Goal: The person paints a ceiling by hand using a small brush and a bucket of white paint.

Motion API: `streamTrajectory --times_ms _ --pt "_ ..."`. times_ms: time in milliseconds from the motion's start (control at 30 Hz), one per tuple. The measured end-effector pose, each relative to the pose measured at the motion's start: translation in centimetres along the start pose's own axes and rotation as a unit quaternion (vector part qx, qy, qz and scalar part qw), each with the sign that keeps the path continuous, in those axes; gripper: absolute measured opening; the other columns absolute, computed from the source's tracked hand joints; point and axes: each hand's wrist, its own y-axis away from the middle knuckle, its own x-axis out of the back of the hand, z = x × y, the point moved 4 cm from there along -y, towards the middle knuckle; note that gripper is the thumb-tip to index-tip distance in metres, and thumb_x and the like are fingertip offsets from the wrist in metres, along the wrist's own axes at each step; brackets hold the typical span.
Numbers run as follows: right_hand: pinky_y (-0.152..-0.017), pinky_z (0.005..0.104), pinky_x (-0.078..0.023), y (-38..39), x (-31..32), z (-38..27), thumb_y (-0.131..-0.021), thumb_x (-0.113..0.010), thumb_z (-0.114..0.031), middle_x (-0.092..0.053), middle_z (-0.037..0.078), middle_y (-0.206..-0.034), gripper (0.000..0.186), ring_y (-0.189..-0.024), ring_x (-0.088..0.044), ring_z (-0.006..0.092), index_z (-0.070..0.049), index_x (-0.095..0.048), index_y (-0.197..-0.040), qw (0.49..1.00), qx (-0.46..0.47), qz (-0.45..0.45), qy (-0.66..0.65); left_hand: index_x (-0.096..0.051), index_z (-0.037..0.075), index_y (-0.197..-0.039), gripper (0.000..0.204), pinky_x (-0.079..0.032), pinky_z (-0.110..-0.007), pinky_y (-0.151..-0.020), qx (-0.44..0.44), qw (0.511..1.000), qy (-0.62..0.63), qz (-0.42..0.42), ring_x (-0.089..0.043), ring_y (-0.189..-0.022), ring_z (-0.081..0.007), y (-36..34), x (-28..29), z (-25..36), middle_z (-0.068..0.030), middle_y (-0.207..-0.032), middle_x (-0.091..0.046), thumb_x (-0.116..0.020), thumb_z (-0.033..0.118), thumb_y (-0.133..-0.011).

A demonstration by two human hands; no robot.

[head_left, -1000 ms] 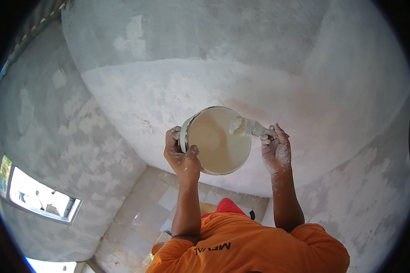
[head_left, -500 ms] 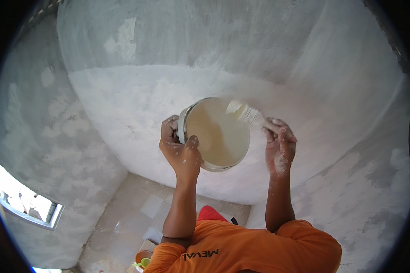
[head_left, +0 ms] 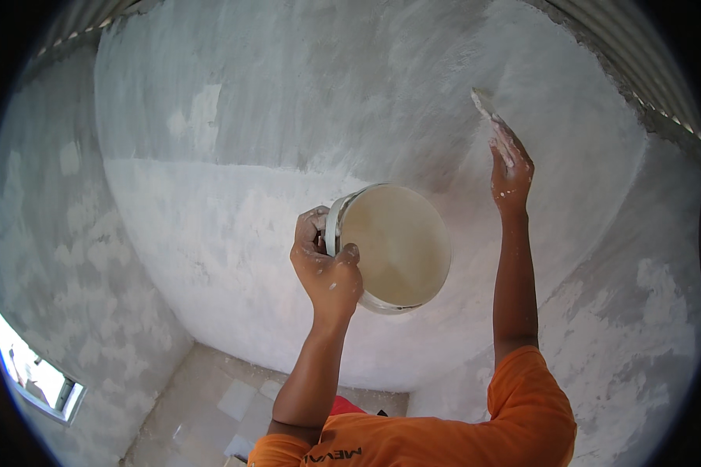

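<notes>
Fingers of my left hand (head_left: 327, 268) wrap the left side of a round pale bucket (head_left: 391, 306), with the thumb over its rim. Cloudy, beige-white liquid paint (head_left: 401, 241) shows inside it. Up and to the right, my right hand (head_left: 512, 175) is closed on the handle of a paintbrush (head_left: 484, 103). The brush is tilted, its pale bristles up against the grey upper part of the wall (head_left: 350, 86). White splashes speckle both hands.
A whiter band (head_left: 210, 226) covers the lower wall ahead. On the left, a patchy grey wall (head_left: 93, 257) holds a bright window opening (head_left: 43, 373). Corrugated roofing (head_left: 639, 54) edges the upper right. Tiles (head_left: 241, 401) lie on the floor below.
My right hand has lifted the paintbrush away from over the bucket, up and to the right, to the wall. The bucket, still in my left hand, sits slightly lower and further right in view.
</notes>
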Motion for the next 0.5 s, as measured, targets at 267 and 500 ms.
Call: streamTrajectory --times_ms 267,500 --pt "-0.098 0.0390 -0.054 2.2 -1.0 0.7 -0.094 -0.068 -0.006 -0.072 0.021 -0.118 0.028 -0.111 -0.069 0.0358 0.003 -0.069 -0.121 0.982 0.007 -0.190 -0.004 -0.060 -0.003 -0.093 0.034 -0.044 -0.024 -0.078 -0.023 0.999 0.000 0.028 -0.051 -0.081 -0.0113 -0.3 0.5 -1.3 -0.0057 -0.100 -0.056 -0.051 -0.009 -0.060" --pt "-0.090 0.0397 -0.056 1.3 2.9 3.9 -0.095 -0.068 -0.007 -0.073 0.021 -0.109 0.024 -0.102 -0.072 0.0349 0.006 -0.069 -0.114 0.994 -0.063 -0.062 0.057 -0.057 0.000 -0.087 0.033 -0.044 -0.023 -0.067 -0.014 0.997 -0.038 0.068 -0.049 -0.072 -0.0094 0.6 1.2 -2.8 -0.0025 -0.089 -0.055 -0.049 -0.009 -0.056"
